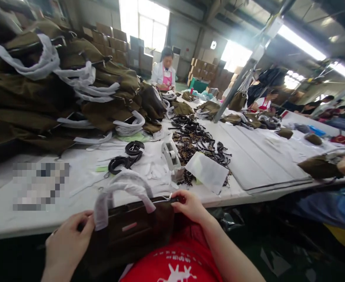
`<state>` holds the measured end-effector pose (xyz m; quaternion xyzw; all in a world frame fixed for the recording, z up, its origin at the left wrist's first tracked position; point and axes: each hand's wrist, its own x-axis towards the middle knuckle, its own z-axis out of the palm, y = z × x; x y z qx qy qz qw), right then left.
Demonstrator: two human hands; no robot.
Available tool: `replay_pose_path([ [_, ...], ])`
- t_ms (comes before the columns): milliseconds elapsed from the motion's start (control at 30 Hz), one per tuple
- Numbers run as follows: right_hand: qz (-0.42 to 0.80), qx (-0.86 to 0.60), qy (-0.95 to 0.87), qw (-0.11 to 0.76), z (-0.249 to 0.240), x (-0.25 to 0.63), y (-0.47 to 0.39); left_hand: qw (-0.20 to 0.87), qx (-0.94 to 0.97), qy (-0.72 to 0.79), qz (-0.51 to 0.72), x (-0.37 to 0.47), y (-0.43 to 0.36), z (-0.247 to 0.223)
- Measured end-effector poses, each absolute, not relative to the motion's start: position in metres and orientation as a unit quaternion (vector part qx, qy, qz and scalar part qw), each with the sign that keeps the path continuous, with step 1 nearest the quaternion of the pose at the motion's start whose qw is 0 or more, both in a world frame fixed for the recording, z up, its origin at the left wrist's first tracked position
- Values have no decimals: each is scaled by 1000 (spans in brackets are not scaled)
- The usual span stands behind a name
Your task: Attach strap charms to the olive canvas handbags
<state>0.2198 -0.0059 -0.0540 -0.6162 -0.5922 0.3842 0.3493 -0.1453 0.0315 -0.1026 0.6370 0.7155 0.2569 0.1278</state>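
1. At the bottom centre of the frame a dark brown handbag (131,231) sits against the person's lap, at the near edge of the white surface (19,219); its long axis runs left to right across the picture, zipper edge uppermost
2. The left hand (68,244), low left, is closed round the bag's left end, fingers curled onto the fabric, so it is holding the bag
3. The right hand (190,205) sits right of centre at the bag's upper right corner, fingertips pinched narrow at the end of the zipper (160,199); whether it grips the pull itself I cannot tell
4. The zipper line lies to the left of the right hand, which is the nearer hand to it; the left hand steadies the far end
5. The bag's handles (122,192), wrapped in white, arch up between the two hands
6. Beyond, mid-frame, lie a tape dispenser (170,152) and coiled black straps (125,156); olive bags (57,90) are heaped in the upper left
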Motion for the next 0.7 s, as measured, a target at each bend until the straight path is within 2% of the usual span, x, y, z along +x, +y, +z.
replay_pose_path([
  [100, 350, -620, -633, 305, -60, 226, -1, 23, 637, 713, 293, -117, 23, -84],
  [233, 280, -612, -645, 362, -56, 241, 0, -89, 676, 619, 391, -81, -8, -76],
  [433, 285, -658, -590, 370, -60, 265, -1, 1, 778, 552, 301, -44, -4, -98],
  [533, 302, -665, -583, 357, -70, 268, -9, -3, 794, 550, 258, -38, 12, -110],
  [700, 316, -683, -565, 338, -78, 270, -22, -14, 795, 542, 271, -40, 16, -115],
])
